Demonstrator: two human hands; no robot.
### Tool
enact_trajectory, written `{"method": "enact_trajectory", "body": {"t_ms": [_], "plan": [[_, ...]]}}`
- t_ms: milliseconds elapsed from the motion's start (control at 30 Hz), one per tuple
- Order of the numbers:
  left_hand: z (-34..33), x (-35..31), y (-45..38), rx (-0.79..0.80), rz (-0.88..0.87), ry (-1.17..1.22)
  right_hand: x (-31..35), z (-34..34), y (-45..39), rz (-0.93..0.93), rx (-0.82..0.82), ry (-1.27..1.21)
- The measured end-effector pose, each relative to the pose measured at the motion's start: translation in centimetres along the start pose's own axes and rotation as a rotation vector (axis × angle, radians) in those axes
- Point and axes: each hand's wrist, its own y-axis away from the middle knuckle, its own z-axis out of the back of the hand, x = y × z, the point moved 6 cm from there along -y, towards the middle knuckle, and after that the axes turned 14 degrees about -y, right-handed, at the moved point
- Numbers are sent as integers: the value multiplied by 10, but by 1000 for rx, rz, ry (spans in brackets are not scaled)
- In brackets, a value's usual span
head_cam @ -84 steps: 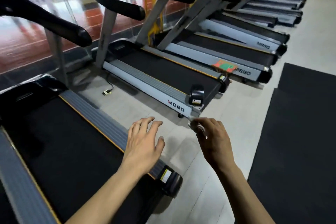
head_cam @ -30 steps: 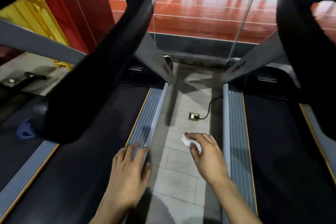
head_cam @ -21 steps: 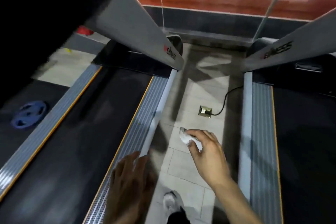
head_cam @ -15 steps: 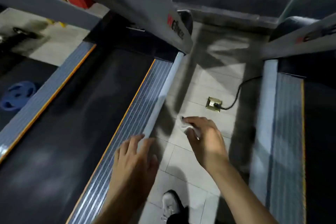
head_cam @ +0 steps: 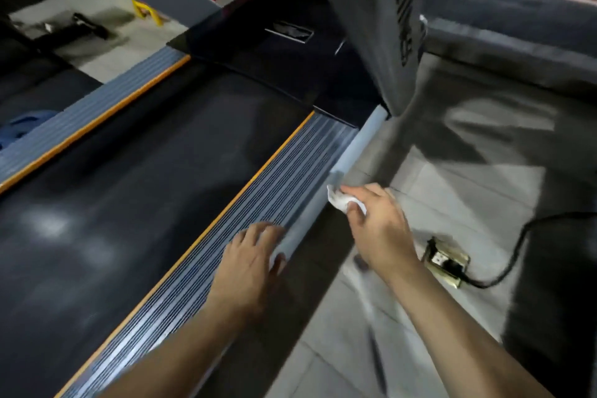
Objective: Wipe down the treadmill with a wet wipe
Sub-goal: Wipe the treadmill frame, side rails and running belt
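Pressing wet wipe [head_cam: 343, 202] against treadmill [head_cam: 310, 213]

The right hand [head_cam: 379, 229] sits in the strip of tiled floor [head_cam: 458, 191] beside the treadmill's pale side rail [head_cam: 349, 158]. Ahead along the rail, the slanted grey upright post [head_cam: 374, 26] comes down onto the rail's far end and blocks the way there. Just right of the hand a floor socket [head_cam: 445, 263] with a black cable [head_cam: 513, 252] lies on the tiles. The left hand [head_cam: 252, 265] lies flat on the ribbed footboard [head_cam: 258, 203], taking up the rail edge nearer the person. The black belt [head_cam: 135, 197] is open up to the motor cover [head_cam: 274, 52].
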Motion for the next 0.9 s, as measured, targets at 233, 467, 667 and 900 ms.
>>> {"method": "enact_trajectory", "body": {"t_ms": [233, 467, 667, 900], "plan": [[-82, 59, -122, -124, -6, -137, -51, -67, -143, 296, -34, 70], [-107, 69, -130, -236, 12, -75, -89, -118, -262, 292, 55, 285], [-104, 67, -130, -209, 40, -109, -68, -184, -204, 348, 178, 118], [-106, 66, -130, -211, 54, -108, -103, -163, -265, 360, 113, 492]]}}
